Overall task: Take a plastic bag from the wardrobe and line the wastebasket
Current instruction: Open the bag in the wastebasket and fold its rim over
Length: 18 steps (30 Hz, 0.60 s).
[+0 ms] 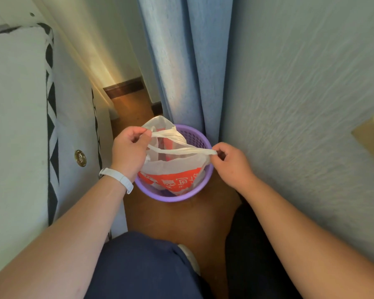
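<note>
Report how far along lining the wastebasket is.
Done: the plastic bag sits partly inside the purple wastebasket. In hand: left hand and right hand each pinch a handle, spreading the mouth. Left: fold the bag's edge over the rim, which is bare.

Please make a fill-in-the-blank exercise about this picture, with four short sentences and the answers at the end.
1. The wastebasket on the floor is ____ in colour.
2. The left hand and the right hand pinch the white ____ of the plastic bag.
3. The white wristband is on the ____ wrist.
4. Behind the wastebasket hangs a ____ curtain.

Missing words: purple; handles; left; blue.
</note>
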Tool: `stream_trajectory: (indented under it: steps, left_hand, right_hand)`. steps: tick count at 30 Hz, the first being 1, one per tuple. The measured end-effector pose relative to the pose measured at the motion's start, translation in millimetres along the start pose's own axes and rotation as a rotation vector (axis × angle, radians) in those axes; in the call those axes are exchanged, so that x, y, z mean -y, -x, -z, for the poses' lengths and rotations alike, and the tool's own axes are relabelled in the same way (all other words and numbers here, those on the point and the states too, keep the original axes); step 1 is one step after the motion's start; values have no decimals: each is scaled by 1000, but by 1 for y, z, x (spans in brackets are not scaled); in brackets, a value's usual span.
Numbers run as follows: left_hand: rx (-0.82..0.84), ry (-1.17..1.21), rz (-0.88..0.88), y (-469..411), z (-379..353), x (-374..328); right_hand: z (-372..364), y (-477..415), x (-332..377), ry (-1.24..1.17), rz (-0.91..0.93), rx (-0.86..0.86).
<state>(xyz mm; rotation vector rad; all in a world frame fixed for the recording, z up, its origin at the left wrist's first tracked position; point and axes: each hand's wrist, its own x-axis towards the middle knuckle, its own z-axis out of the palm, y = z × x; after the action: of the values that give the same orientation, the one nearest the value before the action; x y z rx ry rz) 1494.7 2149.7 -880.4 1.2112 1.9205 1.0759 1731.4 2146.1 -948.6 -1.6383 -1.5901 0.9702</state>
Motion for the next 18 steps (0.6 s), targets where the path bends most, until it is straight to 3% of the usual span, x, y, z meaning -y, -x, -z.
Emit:
stream_trajectory:
  steps: [7, 13, 16, 18]
  left_hand:
    - [186, -6, -28, 1, 5, -1]
    - [-141, -53, 85, -12, 13, 14]
    - [-183, -50, 127, -13, 15, 21]
    - [-197, -113, 48, -15, 15, 19]
  right_hand:
    - [13, -7, -9, -54, -164, -194]
    - [24, -9, -21, -60, -325, -307]
    - [22, -8, -19, -68, -330, -242]
    - [18, -6, -16, -81, -322, -183]
